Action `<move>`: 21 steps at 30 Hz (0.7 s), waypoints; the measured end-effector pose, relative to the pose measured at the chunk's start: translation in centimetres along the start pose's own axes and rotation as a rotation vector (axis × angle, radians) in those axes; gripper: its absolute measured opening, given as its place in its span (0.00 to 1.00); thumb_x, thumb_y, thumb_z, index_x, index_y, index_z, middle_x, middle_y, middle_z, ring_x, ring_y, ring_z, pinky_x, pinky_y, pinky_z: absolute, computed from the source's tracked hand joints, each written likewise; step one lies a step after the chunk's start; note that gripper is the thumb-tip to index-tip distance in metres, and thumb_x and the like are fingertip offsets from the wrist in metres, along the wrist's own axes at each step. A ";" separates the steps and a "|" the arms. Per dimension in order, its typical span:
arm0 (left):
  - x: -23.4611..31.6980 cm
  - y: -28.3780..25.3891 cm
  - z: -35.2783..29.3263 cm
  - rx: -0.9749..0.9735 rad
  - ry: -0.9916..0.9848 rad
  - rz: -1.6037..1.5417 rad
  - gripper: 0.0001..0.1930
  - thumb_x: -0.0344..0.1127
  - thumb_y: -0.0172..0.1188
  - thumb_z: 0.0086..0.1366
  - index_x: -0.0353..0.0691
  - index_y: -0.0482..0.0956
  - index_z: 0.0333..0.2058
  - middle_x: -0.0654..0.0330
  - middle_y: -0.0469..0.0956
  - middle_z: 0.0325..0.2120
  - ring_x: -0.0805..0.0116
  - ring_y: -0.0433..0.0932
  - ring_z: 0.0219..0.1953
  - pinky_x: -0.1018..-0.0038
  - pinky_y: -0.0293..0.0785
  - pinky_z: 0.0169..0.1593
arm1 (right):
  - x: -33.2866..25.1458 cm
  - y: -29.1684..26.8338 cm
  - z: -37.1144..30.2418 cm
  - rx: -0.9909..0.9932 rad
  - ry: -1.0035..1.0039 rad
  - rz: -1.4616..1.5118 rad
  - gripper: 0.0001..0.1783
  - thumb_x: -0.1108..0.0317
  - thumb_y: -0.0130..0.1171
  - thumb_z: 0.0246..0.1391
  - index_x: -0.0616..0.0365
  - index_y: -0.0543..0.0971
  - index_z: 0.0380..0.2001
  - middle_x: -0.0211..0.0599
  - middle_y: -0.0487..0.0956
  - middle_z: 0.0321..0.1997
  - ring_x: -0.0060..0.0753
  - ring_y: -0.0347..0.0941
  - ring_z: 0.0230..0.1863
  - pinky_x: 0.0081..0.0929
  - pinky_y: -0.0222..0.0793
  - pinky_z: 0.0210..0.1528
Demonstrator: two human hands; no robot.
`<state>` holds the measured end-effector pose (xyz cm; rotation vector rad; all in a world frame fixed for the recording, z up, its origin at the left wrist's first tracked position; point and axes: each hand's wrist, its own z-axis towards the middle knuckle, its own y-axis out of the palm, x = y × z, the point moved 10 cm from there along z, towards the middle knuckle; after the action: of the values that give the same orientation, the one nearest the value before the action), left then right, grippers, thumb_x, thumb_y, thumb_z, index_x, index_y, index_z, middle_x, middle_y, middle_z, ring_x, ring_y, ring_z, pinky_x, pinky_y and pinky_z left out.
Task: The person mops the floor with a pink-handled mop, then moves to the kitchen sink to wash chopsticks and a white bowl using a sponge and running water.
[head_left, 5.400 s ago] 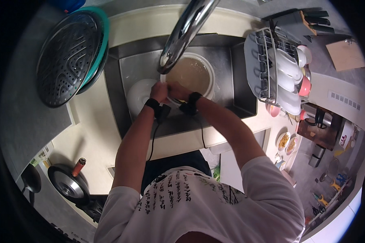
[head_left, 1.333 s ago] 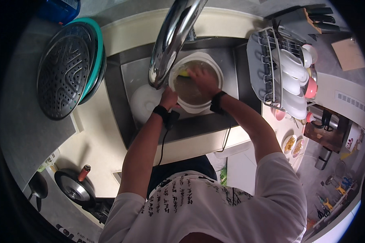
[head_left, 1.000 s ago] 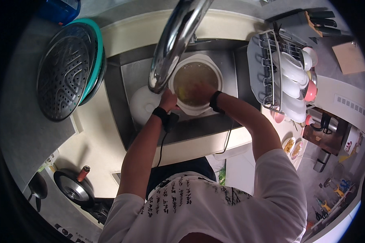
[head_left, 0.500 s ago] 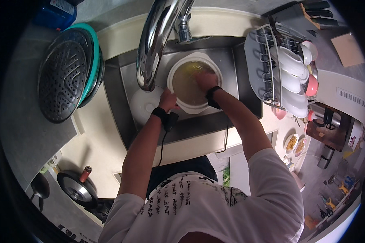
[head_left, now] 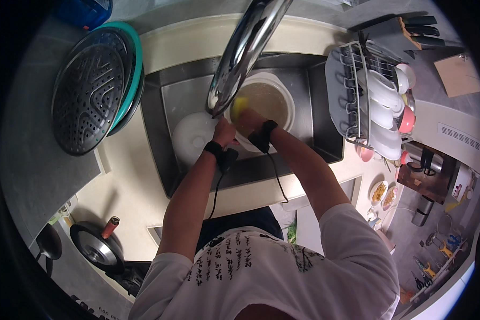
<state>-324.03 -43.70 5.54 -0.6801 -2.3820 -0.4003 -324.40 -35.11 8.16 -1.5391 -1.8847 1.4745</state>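
A round white pot (head_left: 291, 102) with cloudy water in it stands in the steel sink (head_left: 168, 96). My left hand (head_left: 225, 132) is closed on the pot's left edge; its fingertips are partly hidden. Inside the pot, on its left side, my right hand (head_left: 250, 122) presses a yellow sponge (head_left: 241, 102) against the wall. The sponge is blurred, and the fingers of that hand are partly out of sight. A white domed lid (head_left: 186, 140) lies in the sink just left of the pot. Above the pot's left edge hangs the chrome faucet (head_left: 245, 50).
Black and teal pans (head_left: 90, 98) lean at the left. A dish rack (head_left: 352, 96) with white bowls (head_left: 381, 114) stands right of the sink, a knife block (head_left: 397, 34) behind it. A frying pan lid (head_left: 97, 248) sits lower left; plates of food (head_left: 379, 193) are at right.
My right hand, with the yellow sponge, has moved left from the middle of the pot to its left wall. My left hand stays at the pot's edge. The view has shifted slightly.
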 end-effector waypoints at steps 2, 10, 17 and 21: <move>1.5 0.3 -0.8 0.009 0.067 0.109 0.19 0.32 0.52 0.67 0.31 0.61 0.54 0.41 0.74 0.45 0.45 0.83 0.38 0.57 0.86 0.31 | 4.7 -1.4 0.1 0.358 0.331 1.107 0.13 0.61 0.63 0.51 0.55 0.83 0.38 0.36 0.82 0.35 0.41 0.78 0.31 0.39 0.73 0.38; 1.1 0.1 -1.4 0.022 -0.032 -0.017 0.21 0.33 0.53 0.68 0.34 0.62 0.56 0.44 0.75 0.46 0.47 0.83 0.39 0.58 0.86 0.31 | 9.8 -1.2 -1.4 0.790 0.800 2.124 0.13 0.59 0.64 0.54 0.55 0.79 0.37 0.30 0.79 0.33 0.31 0.74 0.29 0.30 0.71 0.30; -0.2 1.3 0.2 -0.166 -0.011 -0.094 0.24 0.42 0.64 0.64 0.33 0.72 0.53 0.49 0.76 0.45 0.49 0.83 0.42 0.56 0.86 0.33 | 4.1 -1.7 0.1 0.382 0.567 1.554 0.21 0.55 0.67 0.51 0.55 0.80 0.46 0.32 0.80 0.35 0.32 0.76 0.31 0.30 0.74 0.32; 2.2 1.0 -0.8 -0.049 0.224 0.292 0.19 0.32 0.55 0.66 0.30 0.66 0.53 0.43 0.75 0.41 0.42 0.82 0.42 0.56 0.87 0.32 | 6.7 -2.1 -1.2 0.547 0.650 2.056 0.14 0.60 0.63 0.53 0.54 0.78 0.40 0.35 0.79 0.34 0.36 0.76 0.32 0.36 0.77 0.33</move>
<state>-324.59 -42.43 7.69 -0.9388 -2.0312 -0.3869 -327.23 -28.51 8.09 -2.8998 1.0038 1.1623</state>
